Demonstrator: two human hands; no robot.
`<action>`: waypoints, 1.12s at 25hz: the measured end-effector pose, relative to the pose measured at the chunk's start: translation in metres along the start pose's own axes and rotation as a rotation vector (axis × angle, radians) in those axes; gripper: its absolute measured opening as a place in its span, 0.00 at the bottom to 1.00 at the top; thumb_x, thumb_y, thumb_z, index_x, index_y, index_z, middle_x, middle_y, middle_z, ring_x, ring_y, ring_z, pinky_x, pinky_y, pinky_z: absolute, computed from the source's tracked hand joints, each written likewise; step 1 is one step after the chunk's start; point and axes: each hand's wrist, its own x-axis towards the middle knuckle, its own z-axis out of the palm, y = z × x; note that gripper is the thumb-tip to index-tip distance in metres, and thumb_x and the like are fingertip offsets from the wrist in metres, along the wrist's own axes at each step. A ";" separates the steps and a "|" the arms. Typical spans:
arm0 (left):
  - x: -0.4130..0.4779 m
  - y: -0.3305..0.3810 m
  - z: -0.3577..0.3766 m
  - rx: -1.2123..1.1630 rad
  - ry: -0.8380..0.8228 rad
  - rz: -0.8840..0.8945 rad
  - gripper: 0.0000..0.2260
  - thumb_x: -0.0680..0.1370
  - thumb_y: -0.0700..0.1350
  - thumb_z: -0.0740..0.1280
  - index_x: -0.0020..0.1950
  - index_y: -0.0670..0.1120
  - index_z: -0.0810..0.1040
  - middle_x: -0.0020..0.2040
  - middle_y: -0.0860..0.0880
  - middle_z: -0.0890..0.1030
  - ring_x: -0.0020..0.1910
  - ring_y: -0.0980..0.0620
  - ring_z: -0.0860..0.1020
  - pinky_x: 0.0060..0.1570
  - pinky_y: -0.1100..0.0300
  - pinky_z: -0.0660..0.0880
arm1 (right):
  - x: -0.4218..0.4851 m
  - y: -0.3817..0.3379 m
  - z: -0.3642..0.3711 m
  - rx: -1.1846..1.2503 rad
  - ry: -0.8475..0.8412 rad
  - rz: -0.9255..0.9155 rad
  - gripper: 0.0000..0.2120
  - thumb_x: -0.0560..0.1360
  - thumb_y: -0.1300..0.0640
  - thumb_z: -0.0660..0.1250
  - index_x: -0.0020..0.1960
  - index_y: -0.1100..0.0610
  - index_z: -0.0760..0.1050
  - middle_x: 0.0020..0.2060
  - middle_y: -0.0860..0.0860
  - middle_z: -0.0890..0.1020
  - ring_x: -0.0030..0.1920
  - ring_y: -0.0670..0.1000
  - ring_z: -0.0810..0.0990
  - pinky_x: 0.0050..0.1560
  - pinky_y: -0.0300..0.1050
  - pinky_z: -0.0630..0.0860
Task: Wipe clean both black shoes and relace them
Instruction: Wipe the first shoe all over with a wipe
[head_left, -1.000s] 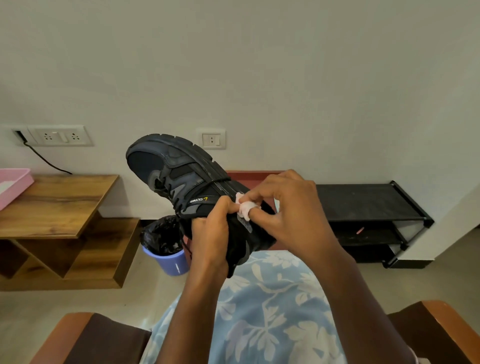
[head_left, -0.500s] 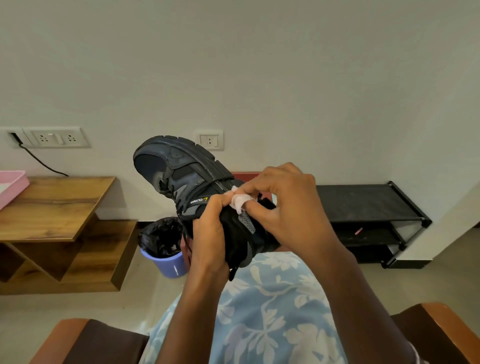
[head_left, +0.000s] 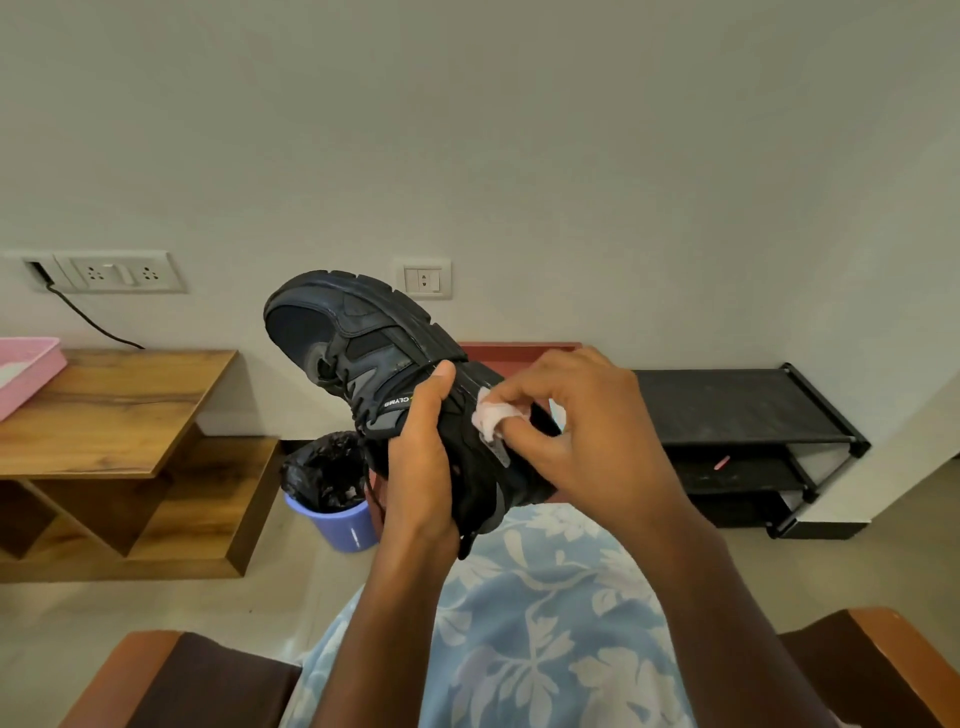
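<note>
Over lap (head_left: 545, 629), one shoe (head_left: 358, 338), one wipe (head_left: 491, 415)

Black shoe (head_left: 363, 343): heel and collar are hidden behind the left hand (head_left: 421, 467) and right hand (head_left: 592, 441). Lacing is dark on dark, so its state cannot be told.
Left hand: only the thumb and back show; the fingers are behind the shoe.
Wipe (head_left: 491, 415): mostly covered by the right fingers, with 1 crumpled pale corner showing.
Bin (head_left: 343, 525): right side hidden by shoe and left wrist.
Red panel (head_left: 519, 347): only the top strip shows; cannot tell what it is.
Pink tray (head_left: 26, 374) and wooden table (head_left: 114, 410): cut off by the left edge.
Small pink item (head_left: 722, 462) on the rack (head_left: 727, 410): too small to identify.
Chair arms (head_left: 171, 680): cut off at the bottom edge.
</note>
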 end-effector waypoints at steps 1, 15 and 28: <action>-0.001 -0.001 0.001 -0.018 -0.015 -0.008 0.28 0.72 0.59 0.72 0.63 0.40 0.79 0.62 0.36 0.80 0.62 0.36 0.78 0.67 0.36 0.69 | 0.006 -0.002 0.004 -0.003 0.016 -0.008 0.05 0.74 0.50 0.72 0.49 0.45 0.85 0.43 0.43 0.82 0.49 0.48 0.75 0.50 0.55 0.74; 0.008 -0.003 -0.006 -0.031 0.094 0.027 0.28 0.71 0.62 0.68 0.58 0.40 0.81 0.56 0.39 0.83 0.53 0.41 0.82 0.64 0.42 0.74 | -0.020 -0.015 0.013 0.178 0.011 -0.019 0.05 0.76 0.49 0.72 0.51 0.46 0.83 0.44 0.39 0.83 0.49 0.44 0.76 0.48 0.40 0.75; 0.005 0.003 -0.010 0.030 -0.007 -0.018 0.41 0.61 0.55 0.80 0.62 0.28 0.71 0.57 0.29 0.76 0.53 0.34 0.76 0.61 0.37 0.72 | -0.013 -0.001 0.010 0.176 0.077 0.031 0.04 0.75 0.50 0.73 0.49 0.49 0.84 0.42 0.40 0.83 0.47 0.45 0.76 0.46 0.46 0.76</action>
